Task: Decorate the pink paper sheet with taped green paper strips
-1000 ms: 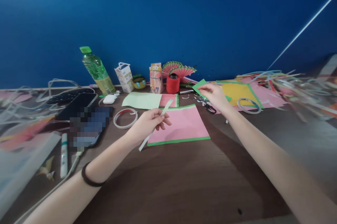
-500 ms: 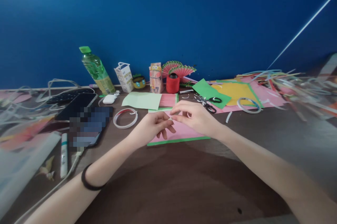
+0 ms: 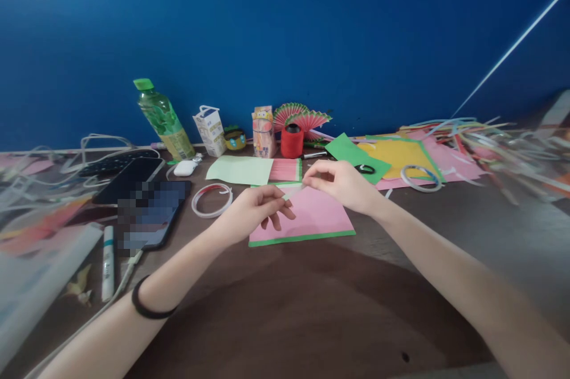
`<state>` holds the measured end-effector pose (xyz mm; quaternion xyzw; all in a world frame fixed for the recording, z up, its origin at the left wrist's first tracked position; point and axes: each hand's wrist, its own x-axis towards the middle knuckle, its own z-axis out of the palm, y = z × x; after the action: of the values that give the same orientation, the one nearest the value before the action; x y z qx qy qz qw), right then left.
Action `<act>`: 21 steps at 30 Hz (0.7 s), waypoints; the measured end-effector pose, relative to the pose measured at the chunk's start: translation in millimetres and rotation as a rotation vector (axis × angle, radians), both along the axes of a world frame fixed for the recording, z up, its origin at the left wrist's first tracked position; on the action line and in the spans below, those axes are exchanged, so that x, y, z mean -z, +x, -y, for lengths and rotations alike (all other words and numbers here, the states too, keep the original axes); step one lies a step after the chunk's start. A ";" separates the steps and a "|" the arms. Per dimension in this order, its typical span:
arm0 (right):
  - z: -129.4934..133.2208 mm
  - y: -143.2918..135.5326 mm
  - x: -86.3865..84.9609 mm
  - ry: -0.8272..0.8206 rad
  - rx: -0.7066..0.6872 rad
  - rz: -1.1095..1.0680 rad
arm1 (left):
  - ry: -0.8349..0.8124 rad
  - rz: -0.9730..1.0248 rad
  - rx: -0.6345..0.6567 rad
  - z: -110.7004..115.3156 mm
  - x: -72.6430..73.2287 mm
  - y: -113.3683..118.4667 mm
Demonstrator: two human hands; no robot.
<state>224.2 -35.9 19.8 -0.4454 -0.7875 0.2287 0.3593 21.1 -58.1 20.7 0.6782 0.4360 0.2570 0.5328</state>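
Observation:
Both my hands hover over a pink sheet of paper (image 3: 307,218) with green edges. My right hand (image 3: 345,186) is closed in a pinch on a thin whitish strip (image 3: 294,190), which stretches across to my left hand (image 3: 262,207). The left thumb and forefinger come together at the strip's other end, while the remaining fingers hang loosely. Whether the strip is tape or its backing I cannot tell. Just behind lie a pale green sheet (image 3: 240,170) and pink folded paper (image 3: 285,169). A roll of tape (image 3: 212,200) is beside my left hand.
Scissors (image 3: 365,169) rest on green paper (image 3: 351,150), partly behind my right hand. A second tape roll (image 3: 421,178) lies on yellow paper. A green bottle (image 3: 164,120), cartons (image 3: 210,130) and a red spool (image 3: 292,142) line the wall. Phones (image 3: 167,218) and a marker (image 3: 108,263) are left.
My hands have drawn apart, the right moving up and to the right, the left slightly left. The whitish strip now shows stretched between them, and more of the pink sheet is visible.

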 end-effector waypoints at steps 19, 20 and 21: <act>33.8 -27.6 5.7 0.150 0.025 0.026 | 0.142 -0.016 -0.046 11.1 -0.5 5.7; 34.3 -27.4 4.4 0.120 0.026 0.016 | 0.160 -0.031 -0.053 11.6 -0.3 5.8; 34.8 -27.2 3.1 0.097 0.026 0.009 | 0.175 -0.046 -0.055 12.2 -0.2 5.8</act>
<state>197.0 -70.6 16.7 -0.4386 -0.7934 0.1835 0.3800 26.9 -70.3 20.9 0.7156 0.4425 0.2931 0.4541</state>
